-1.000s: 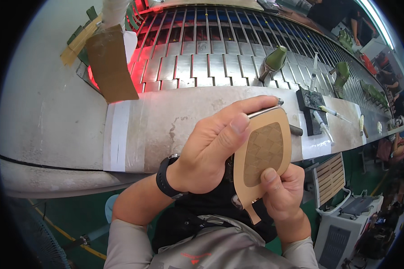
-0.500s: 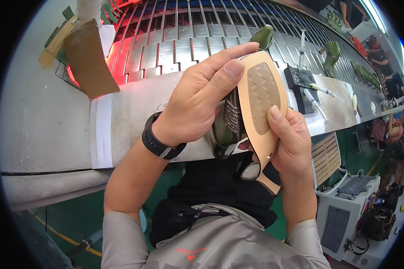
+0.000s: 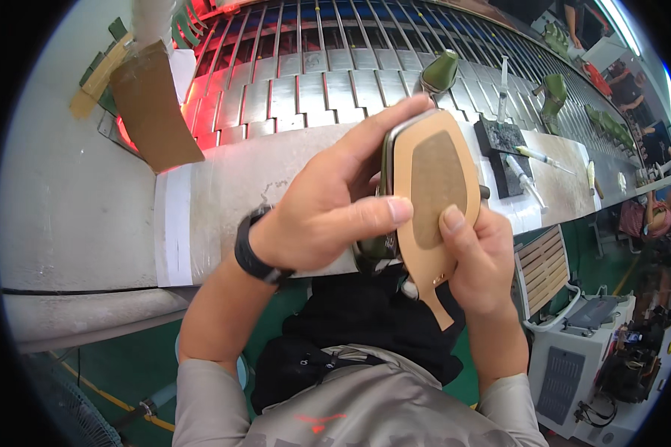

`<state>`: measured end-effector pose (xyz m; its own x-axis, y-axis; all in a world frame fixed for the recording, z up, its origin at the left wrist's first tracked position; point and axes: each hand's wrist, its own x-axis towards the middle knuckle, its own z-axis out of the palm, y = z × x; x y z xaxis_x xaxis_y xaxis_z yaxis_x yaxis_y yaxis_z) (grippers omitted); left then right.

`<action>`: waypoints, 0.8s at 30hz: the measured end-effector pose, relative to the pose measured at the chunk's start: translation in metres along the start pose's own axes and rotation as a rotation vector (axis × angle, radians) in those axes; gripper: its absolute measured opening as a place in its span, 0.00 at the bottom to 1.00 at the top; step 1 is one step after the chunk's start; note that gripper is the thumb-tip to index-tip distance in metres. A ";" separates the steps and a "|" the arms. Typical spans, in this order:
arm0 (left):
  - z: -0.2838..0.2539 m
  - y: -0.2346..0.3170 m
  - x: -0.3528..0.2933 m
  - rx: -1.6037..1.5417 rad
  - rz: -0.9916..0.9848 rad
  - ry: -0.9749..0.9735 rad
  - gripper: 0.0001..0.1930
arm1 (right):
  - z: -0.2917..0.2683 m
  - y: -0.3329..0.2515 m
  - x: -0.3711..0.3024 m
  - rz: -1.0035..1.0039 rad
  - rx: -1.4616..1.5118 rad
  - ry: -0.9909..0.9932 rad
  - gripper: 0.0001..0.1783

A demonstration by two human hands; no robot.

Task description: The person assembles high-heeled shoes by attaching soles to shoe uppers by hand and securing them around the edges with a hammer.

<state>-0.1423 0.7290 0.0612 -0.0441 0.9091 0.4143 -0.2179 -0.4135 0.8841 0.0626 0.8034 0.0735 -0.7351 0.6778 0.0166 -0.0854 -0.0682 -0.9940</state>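
Observation:
Between my two hands is a dark green shoe [image 3: 375,255], held upside down with a tan outsole [image 3: 441,160] lying over its underside. A darker, textured patch fills the forepart of the outsole, and its narrow tail points down toward my lap. My left hand [image 3: 328,212] wraps the shoe's left side; its fingers reach up to the toe and its thumb presses on the outsole's left edge. My right hand [image 3: 481,257] grips the opposite side, thumb on the patch, other fingers hidden beneath. Most of the shoe's upper is covered by my left hand and the outsole.
Beyond the worktable [image 3: 224,186] runs a slatted metal conveyor [image 3: 291,97], lit red at left. It carries a green shoe [image 3: 440,72] and another green shoe [image 3: 553,97]. Syringes [image 3: 525,179] lie around a black block [image 3: 502,141] at right. Brown cardboard [image 3: 153,108] hangs at left.
My left thumb has moved from the toe edge down to the outsole's middle left edge. The outsole has turned and now sits closer over the shoe; the pale heel seat is mostly covered.

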 end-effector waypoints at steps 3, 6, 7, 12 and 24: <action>0.018 0.015 -0.019 0.098 0.001 0.179 0.35 | 0.008 0.004 -0.021 -0.051 -0.090 0.017 0.21; 0.029 0.023 -0.046 0.173 0.097 0.229 0.28 | 0.011 0.007 -0.038 -0.215 -0.383 -0.126 0.24; 0.032 0.029 -0.054 0.184 0.089 0.248 0.26 | 0.019 0.004 -0.041 -0.227 -0.371 -0.148 0.22; 0.042 0.043 -0.091 0.150 0.080 0.405 0.21 | 0.047 0.023 -0.055 -0.383 -0.386 -0.230 0.13; 0.030 0.057 -0.095 0.334 0.050 0.627 0.12 | 0.068 0.028 -0.035 -0.442 -0.345 -0.351 0.10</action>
<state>-0.1218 0.6177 0.0792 -0.6209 0.7051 0.3425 0.1048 -0.3583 0.9277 0.0402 0.7275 0.0529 -0.8606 0.3058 0.4072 -0.2519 0.4394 -0.8622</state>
